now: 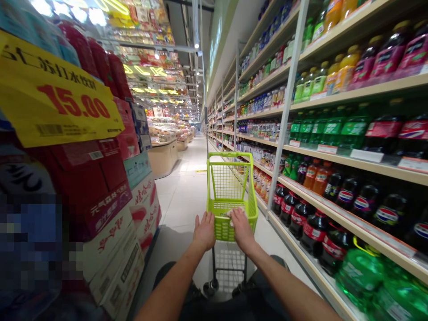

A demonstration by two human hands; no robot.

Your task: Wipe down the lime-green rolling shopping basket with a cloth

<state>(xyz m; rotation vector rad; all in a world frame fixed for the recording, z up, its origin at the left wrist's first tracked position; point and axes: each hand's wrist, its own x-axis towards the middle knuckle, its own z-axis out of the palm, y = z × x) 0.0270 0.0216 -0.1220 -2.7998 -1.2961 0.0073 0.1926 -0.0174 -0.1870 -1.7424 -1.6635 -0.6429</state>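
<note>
A small lime-green shopping basket [232,181] sits on a wheeled cart frame [230,269] directly in front of me. My left hand [204,231] lies at the near left corner of the basket, its fingers stretched out against the side. At the near rim on the right, my right hand [243,228] presses a crumpled white cloth or tissue [228,214] under its bent fingers. No goods show inside the basket. Part of my right hand's grip is hidden by its own back.
Shelves [354,162] of bottled drinks run along the right, with large green bottles [361,272] low down. Stacked drink cartons [110,249] under a yellow price sign [63,98] stand close on the left. A tiled aisle [180,191] leads ahead past a display counter [163,156].
</note>
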